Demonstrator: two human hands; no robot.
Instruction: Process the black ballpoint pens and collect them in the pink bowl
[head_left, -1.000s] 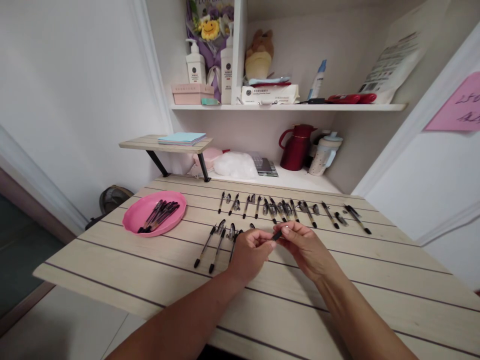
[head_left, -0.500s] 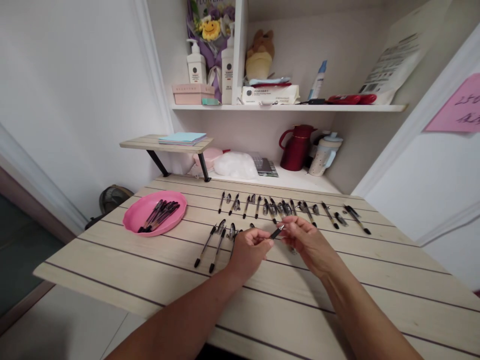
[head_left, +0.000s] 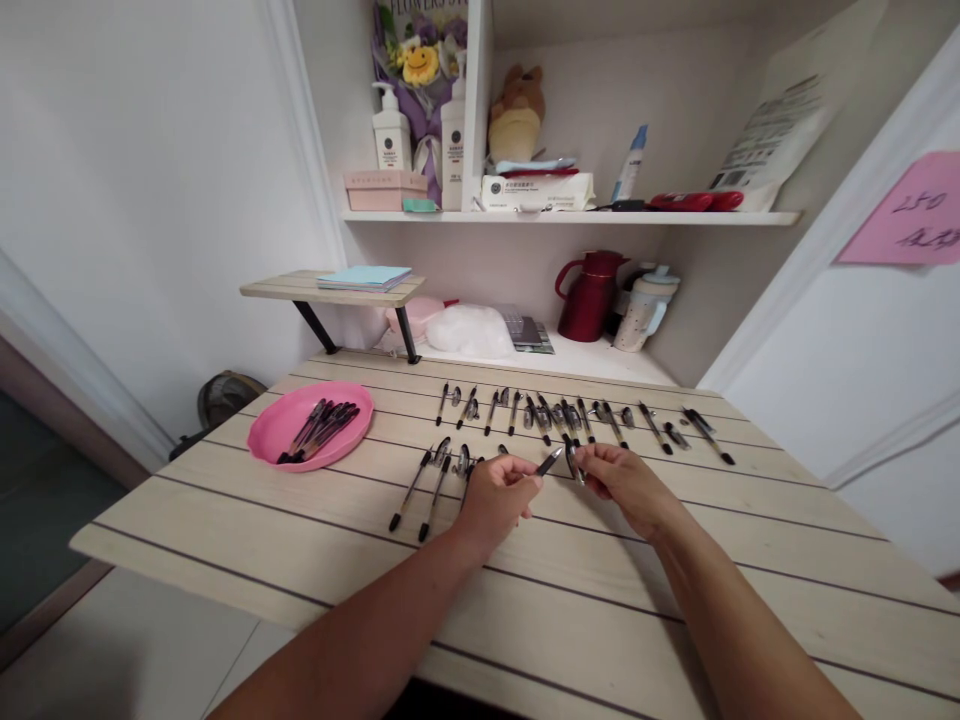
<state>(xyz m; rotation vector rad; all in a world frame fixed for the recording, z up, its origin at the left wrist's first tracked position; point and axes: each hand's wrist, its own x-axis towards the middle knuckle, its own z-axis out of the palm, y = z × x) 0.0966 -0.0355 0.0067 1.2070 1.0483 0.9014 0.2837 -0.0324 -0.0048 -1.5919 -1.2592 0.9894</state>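
My left hand (head_left: 501,495) is closed around an uncapped pen (head_left: 550,461), its metal tip pointing up and to the right. Just right of that tip, my right hand (head_left: 619,480) pinches a dark, clear-sided pen cap (head_left: 574,464) between thumb and fingers. Tip and cap are apart. Beyond both hands, several uncapped pens (head_left: 496,412) lie in a row with loose caps beside them. More pens (head_left: 435,500) and caps (head_left: 441,450) lie left of my left hand, some partly hidden behind it.
A pink dish (head_left: 259,440) holding several black pens is at the table's left. Behind it a small raised shelf (head_left: 285,285) carries blue paper (head_left: 365,275). At the back stand a red jug (head_left: 592,298) and a pale tumbler (head_left: 645,310). A white shelf (head_left: 637,217) runs above.
My right hand has drawn away from the pen tip and now grips a cap. My left hand stays nearly in place with the pen. The view has shifted slightly.
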